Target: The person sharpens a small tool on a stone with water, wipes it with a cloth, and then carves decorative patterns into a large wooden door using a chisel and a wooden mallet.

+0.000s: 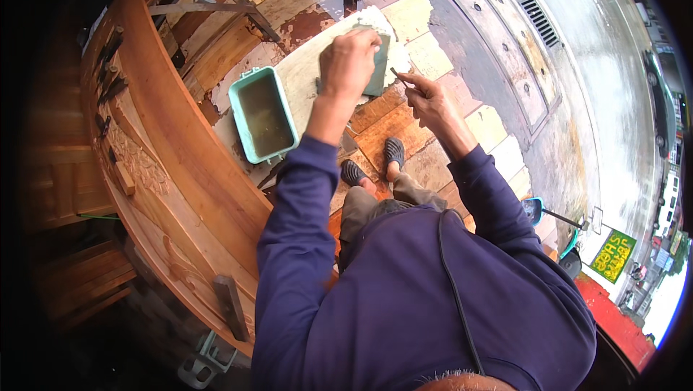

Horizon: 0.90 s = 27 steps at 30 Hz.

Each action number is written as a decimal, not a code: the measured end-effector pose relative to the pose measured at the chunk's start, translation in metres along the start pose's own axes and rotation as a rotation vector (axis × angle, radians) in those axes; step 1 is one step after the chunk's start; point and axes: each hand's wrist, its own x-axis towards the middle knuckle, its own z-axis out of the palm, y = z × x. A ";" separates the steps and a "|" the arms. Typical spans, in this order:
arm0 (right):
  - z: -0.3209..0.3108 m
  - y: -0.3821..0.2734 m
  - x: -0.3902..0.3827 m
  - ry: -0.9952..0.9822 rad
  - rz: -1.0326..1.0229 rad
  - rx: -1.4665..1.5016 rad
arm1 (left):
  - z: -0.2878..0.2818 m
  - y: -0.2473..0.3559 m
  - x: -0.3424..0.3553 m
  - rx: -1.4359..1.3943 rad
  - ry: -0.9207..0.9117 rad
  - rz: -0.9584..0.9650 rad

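Note:
My left hand [350, 62] is above a flat grey-green slab [379, 73], like a sharpening stone, on a pale worn board [307, 66]. Its fingers are curled together near the slab's far end, and what they hold, if anything, is hidden. To the right, my right hand [437, 106] grips a thin dark metal tool [401, 78] that points toward the slab; the tool's exact kind is too small to tell. A mint-green basin [292, 131] of murky water stands left of my left hand.
A long wooden workpiece with carved relief [151, 167] curves along the left, with several dark-handled tools [112, 91] and a wooden block [229, 308] on it. Worn patchwork flooring [393, 113] lies under my feet. A drain grate [540, 21] and a wet street are at right.

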 end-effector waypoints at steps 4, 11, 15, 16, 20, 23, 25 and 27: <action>-0.009 0.007 0.003 0.028 0.042 0.073 | 0.047 -0.022 -0.016 0.148 -0.103 0.042; -0.017 0.002 0.034 0.045 0.003 0.061 | 0.040 -0.037 -0.082 0.193 0.025 0.157; -0.012 0.004 0.057 0.079 -0.168 -0.165 | 0.057 -0.011 -0.072 0.195 0.054 0.142; -0.010 0.004 0.062 0.084 -0.225 -0.216 | 0.062 -0.012 -0.073 0.190 0.061 0.134; -0.001 0.003 0.070 0.040 -0.282 -0.383 | 0.076 -0.022 -0.083 0.155 0.202 0.130; 0.006 0.002 0.079 0.130 -0.368 -0.515 | 0.078 -0.021 -0.085 0.177 0.262 0.153; -0.002 -0.025 0.092 0.105 -0.242 -0.480 | 0.083 -0.027 -0.086 0.158 0.268 0.167; -0.006 -0.022 0.108 0.100 -0.178 -0.386 | 0.088 -0.027 -0.087 0.125 0.268 0.192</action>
